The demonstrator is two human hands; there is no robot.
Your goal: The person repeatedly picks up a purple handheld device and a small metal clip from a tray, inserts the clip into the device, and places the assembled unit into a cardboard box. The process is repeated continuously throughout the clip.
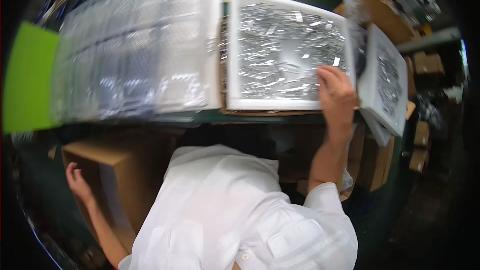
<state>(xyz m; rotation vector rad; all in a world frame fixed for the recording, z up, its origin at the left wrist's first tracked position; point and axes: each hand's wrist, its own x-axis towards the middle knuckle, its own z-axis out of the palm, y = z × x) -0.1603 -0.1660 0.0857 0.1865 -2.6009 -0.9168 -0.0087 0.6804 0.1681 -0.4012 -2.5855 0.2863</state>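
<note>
My right hand [338, 91] is over the right side of a white foam tray [275, 104], its fingers bent and pressed together. Whether a piece sits between the fingertips is too small to tell. Many small, shiny silver metal pieces [260, 45] are heaped in this tray, with a patch of white bottom showing in the middle. Down at the far left, my left hand [78, 184] hangs beside an open cardboard box [125, 157]. Its fingers are loosely apart and nothing shows in them.
Left of the tray lie rows of clear plastic trays [125, 65], blurred, with a bright green sheet [30, 80] at their left end. A second white tray of silver pieces [389, 77] leans at the right. More cardboard boxes [380, 165] stand below the table at right.
</note>
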